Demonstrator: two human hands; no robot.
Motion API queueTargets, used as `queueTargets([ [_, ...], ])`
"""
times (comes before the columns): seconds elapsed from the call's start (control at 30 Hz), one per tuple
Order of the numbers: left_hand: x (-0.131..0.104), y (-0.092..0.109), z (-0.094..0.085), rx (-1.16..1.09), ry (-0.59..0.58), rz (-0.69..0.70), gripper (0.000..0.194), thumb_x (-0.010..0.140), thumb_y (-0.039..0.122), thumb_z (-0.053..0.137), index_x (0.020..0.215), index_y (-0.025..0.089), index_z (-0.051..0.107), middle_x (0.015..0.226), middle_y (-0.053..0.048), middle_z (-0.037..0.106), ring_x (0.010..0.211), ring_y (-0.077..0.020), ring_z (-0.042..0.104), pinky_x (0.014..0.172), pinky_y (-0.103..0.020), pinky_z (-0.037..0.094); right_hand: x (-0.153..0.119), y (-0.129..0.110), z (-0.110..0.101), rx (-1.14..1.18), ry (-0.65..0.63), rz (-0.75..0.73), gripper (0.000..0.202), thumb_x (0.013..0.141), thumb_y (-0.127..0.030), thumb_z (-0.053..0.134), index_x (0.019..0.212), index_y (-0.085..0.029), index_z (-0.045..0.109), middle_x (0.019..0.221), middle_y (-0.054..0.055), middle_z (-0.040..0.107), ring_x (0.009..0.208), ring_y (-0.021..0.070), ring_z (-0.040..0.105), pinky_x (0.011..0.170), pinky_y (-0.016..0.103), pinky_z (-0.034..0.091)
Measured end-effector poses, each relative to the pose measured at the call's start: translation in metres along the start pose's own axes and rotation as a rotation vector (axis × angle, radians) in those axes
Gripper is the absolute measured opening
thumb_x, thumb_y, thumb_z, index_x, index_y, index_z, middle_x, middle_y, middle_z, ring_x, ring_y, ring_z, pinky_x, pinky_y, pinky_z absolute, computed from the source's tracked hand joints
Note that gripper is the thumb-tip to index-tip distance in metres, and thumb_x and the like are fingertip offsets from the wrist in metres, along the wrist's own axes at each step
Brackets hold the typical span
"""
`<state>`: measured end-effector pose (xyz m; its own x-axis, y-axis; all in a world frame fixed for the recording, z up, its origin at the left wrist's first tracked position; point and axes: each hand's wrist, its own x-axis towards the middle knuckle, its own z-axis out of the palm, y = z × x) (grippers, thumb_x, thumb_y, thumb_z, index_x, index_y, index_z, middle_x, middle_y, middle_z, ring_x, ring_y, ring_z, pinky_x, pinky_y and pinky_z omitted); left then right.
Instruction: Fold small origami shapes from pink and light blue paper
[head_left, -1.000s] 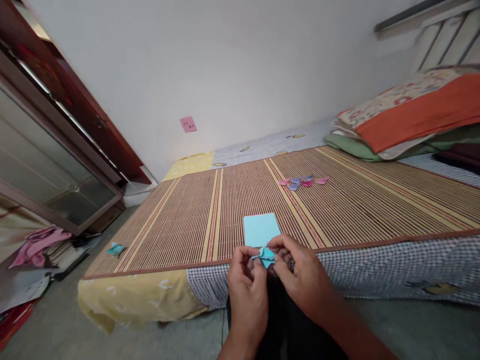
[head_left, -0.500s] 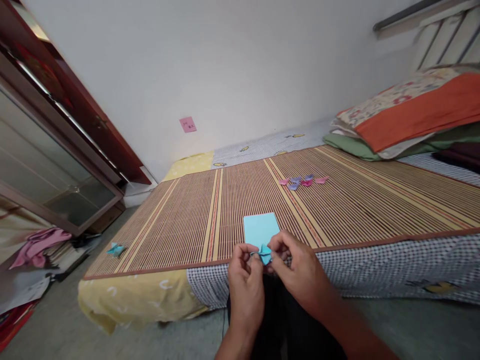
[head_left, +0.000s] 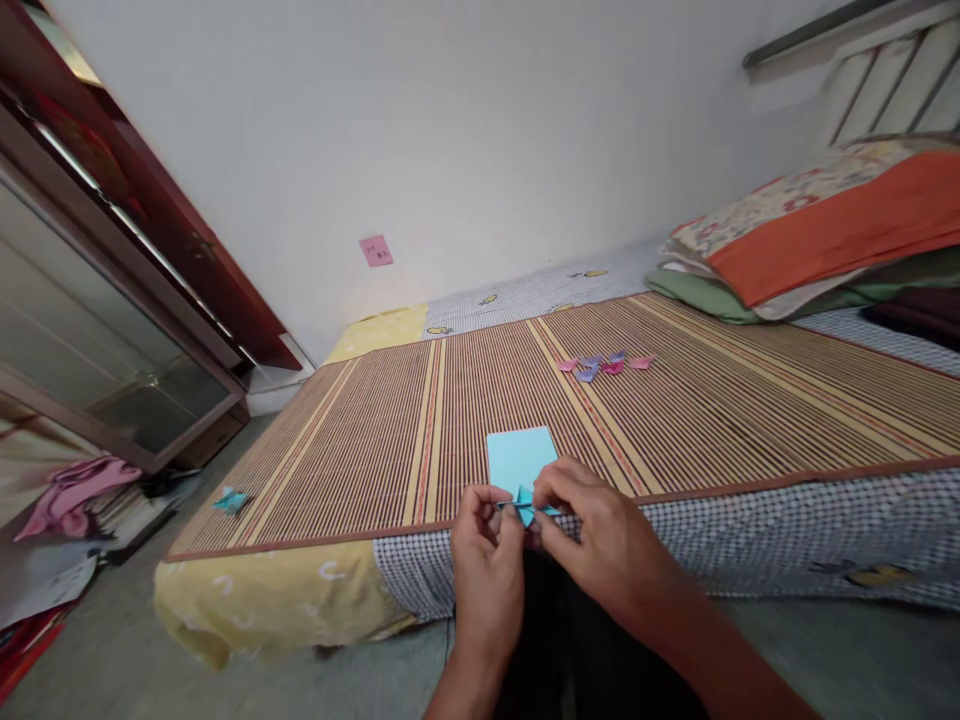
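Note:
A small folded piece of light blue paper [head_left: 524, 507] is pinched between both hands at the bed's front edge. My left hand [head_left: 487, 560] grips its left side between thumb and forefinger. On its right, my right hand [head_left: 600, 525] holds it with thumb and fingertips. Just beyond the hands, a flat light blue sheet [head_left: 519, 456] lies on the striped mat [head_left: 375, 440], its near part covered by the fingers. Farther back on the mat sit several small folded papers [head_left: 611, 367] in pink and purple. Another blue folded paper [head_left: 231, 501] rests near the mat's left corner.
Folded bedding with an orange band [head_left: 847, 230] is piled at the right. A pink note [head_left: 376, 251] is stuck on the white wall. At the left stand a glass-panelled cabinet [head_left: 112, 320] and a pink cloth [head_left: 79, 495]. Dark-clothed legs are below the hands.
The folded blue paper has turned and shifted slightly left, and a pointed part now sticks out to the right. My right hand's fingers have moved slightly left across it.

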<state>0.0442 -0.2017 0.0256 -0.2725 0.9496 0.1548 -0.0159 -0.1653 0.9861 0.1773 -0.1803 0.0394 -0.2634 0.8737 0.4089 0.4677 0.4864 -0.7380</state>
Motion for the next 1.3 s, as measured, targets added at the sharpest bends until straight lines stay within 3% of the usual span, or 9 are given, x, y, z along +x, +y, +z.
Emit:
queueTargets([
  [0.33,-0.001,-0.010,0.000,0.071,0.001,-0.011,0.015,0.079,0.013,0.066,0.089,0.020,0.057,0.075,0.002,0.059,0.065,-0.0112,0.056,0.060,-0.021,0.044,0.000,-0.001,0.007,-0.239,0.073,-0.133,0.017,0.090,-0.004,0.051,0.080,-0.018,0.054,0.084,0.005,0.058,0.077,0.0224,0.055,0.070,0.035,0.042],
  [0.87,0.006,-0.011,-0.004,-0.059,0.098,-0.051,0.021,0.069,0.012,0.070,0.083,0.020,0.055,0.069,0.005,0.057,0.056,-0.0090,0.053,0.053,-0.018,0.042,-0.003,-0.007,0.007,-0.034,0.073,-0.126,0.020,0.086,-0.002,0.048,0.087,-0.021,0.054,0.091,0.006,0.061,0.083,0.0226,0.060,0.075,0.036,0.049],
  [1.17,0.007,-0.010,-0.009,-0.050,0.090,-0.056,0.022,0.069,0.014,0.070,0.085,0.019,0.055,0.069,0.005,0.057,0.057,-0.0110,0.056,0.053,-0.020,0.045,-0.006,-0.005,-0.001,0.039,-0.078,-0.260,0.034,0.084,0.007,0.045,0.099,-0.019,0.060,0.104,0.007,0.058,0.092,0.0205,0.060,0.082,0.034,0.050],
  [1.3,0.006,-0.008,-0.010,-0.035,0.068,-0.055,0.020,0.070,0.013,0.068,0.085,0.019,0.056,0.070,0.005,0.057,0.057,-0.0100,0.054,0.053,-0.020,0.045,-0.006,-0.002,0.000,-0.055,-0.086,-0.320,0.025,0.089,0.004,0.047,0.092,-0.018,0.059,0.106,0.009,0.058,0.096,0.0227,0.059,0.084,0.038,0.051],
])
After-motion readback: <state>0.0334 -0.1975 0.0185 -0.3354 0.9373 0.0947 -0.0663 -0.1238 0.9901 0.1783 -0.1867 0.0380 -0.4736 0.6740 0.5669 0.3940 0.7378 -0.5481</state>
